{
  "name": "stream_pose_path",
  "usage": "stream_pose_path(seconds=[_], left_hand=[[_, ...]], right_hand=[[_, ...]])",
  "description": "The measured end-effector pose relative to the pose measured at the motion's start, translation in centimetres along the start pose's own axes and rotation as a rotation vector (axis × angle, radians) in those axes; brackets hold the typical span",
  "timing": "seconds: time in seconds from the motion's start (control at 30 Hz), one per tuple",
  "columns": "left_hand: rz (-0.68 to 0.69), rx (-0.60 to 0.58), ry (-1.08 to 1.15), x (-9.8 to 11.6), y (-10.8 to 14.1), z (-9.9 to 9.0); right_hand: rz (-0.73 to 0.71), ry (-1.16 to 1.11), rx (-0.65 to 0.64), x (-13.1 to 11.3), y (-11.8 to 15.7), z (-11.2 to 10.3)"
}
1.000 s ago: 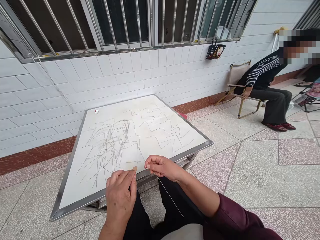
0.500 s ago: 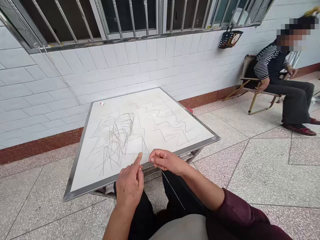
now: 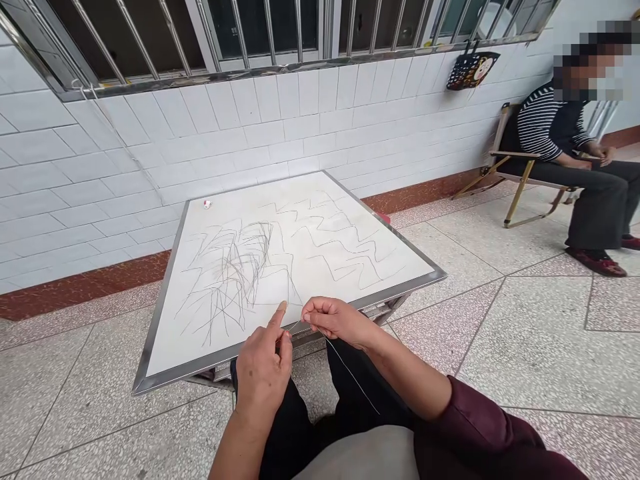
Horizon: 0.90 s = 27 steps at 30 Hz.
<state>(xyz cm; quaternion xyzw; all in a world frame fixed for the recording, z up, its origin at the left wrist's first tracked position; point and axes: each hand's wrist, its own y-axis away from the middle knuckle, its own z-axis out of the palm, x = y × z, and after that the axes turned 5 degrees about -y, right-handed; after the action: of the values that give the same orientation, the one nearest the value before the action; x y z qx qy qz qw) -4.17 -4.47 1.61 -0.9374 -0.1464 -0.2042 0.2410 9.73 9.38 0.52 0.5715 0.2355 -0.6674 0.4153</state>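
Observation:
A thin strand that looks like wire [image 3: 350, 375] runs between my two hands, and its loose end trails down over my lap. My right hand [image 3: 334, 319] pinches it between thumb and fingertips at the near edge of the table [image 3: 175, 373]. Just left of it, my left hand [image 3: 265, 360] has its index finger stretched toward the tabletop, while the thumb and curled fingers close on the strand's other part. Beyond my hands lie several thin dark strands with sharp bends: a tangled heap [image 3: 235, 267] on the left and separate zigzag pieces [image 3: 345, 243] on the right.
A small white and red object [image 3: 207, 205] sits at the table's far left corner. Behind stands a white tiled wall [image 3: 220, 150] with barred windows and a hanging patterned bag [image 3: 473, 71]. A person [image 3: 555, 140] sits in a folding chair [image 3: 520, 190] on the right.
The view has shifted slightly. My hands have drawn a little apart, and a short stretch of strand now shows between them. The seated person's hands have come together.

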Motion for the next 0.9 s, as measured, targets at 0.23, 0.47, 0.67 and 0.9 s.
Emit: stream_pose_path(seconds=[0.23, 0.47, 0.67, 0.9], left_hand=[[0.06, 0.042, -0.074, -0.1, 0.2, 0.3], [0.085, -0.004, -0.077, -0.1, 0.1, 0.2], [0.005, -0.104, 0.009, 0.1, 0.1, -0.3], [-0.178, -0.2, 0.246, 1.1, 0.0, -2.4]], right_hand=[[0.006, -0.005, -0.005, 0.0, 0.0, 0.0], [0.05, 0.014, -0.011, -0.1, 0.1, -0.4], [0.053, -0.016, 0.008, 0.0, 0.2, -0.9], [0.045, -0.032, 0.032, -0.2, 0.5, -0.8]])
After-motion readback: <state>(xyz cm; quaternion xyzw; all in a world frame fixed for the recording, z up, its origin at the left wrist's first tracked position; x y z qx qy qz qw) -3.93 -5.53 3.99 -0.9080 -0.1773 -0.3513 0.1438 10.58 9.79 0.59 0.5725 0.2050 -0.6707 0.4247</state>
